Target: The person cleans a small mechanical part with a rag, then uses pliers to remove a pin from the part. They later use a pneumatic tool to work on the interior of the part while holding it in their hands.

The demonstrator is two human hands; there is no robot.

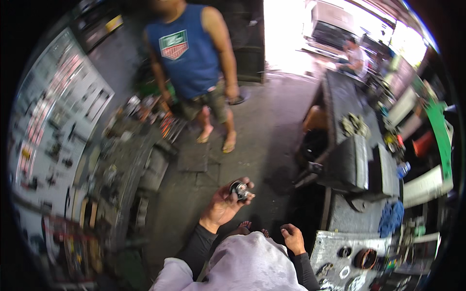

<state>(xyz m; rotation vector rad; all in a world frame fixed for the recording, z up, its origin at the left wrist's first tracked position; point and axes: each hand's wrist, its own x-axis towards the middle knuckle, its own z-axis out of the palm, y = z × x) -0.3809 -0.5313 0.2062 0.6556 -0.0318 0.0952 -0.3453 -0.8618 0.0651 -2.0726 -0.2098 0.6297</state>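
Note:
My left hand point(224, 206) is raised in front of me, palm up, its fingers wrapped round a small cylindrical metal part point(239, 189). The part has a dark body, a bright rim and copper-coloured ends that stick out to the right. My right hand point(293, 238) hangs lower, beside the bench on the right, with its back upward. Its fingers curl inward, and whatever they may hold is hidden. Nearest to it is a metal-topped bench point(323, 241) bearing a dark ring point(344, 251), a copper-wound ring point(365, 258) and several smaller parts.
Ahead on the left stands a person in a blue sleeveless shirt point(187, 53), beside a cluttered workbench point(131, 160). A low stool point(191, 157) is before them. On the right a dark workbench point(347, 92) carries gloves point(354, 125) and a blue cloth point(391, 218). Another person point(357, 60) sits near the doorway.

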